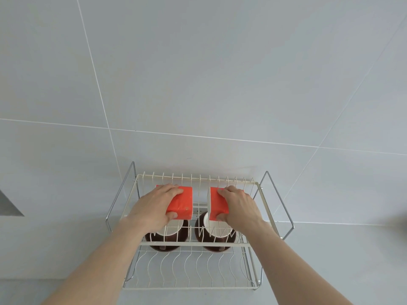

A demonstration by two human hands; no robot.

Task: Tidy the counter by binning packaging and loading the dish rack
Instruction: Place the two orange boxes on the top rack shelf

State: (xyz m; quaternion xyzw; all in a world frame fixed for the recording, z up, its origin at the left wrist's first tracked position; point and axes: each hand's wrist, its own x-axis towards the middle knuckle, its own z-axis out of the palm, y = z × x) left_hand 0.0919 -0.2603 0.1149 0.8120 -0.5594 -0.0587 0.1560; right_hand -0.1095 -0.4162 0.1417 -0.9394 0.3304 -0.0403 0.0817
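Two orange packets are held over the upper tier of a white wire dish rack (255, 190) that stands on a pale bench (330, 249) against a grey tiled wall (198, 73). The left orange packet (181, 202) is clamped in the grip of the left hand (154, 203), fingers over its far edge and thumb on the near edge. The right orange packet (214, 203), with a white side face showing, is clamped likewise in the grip of the right hand (239, 206). Below the packets, two brown bowls with white insides, the left bowl (169, 234) and the right bowl (215, 234), are seen lying in the rack, side by side and apart. The lower tier's wavy wires are seen at the front.
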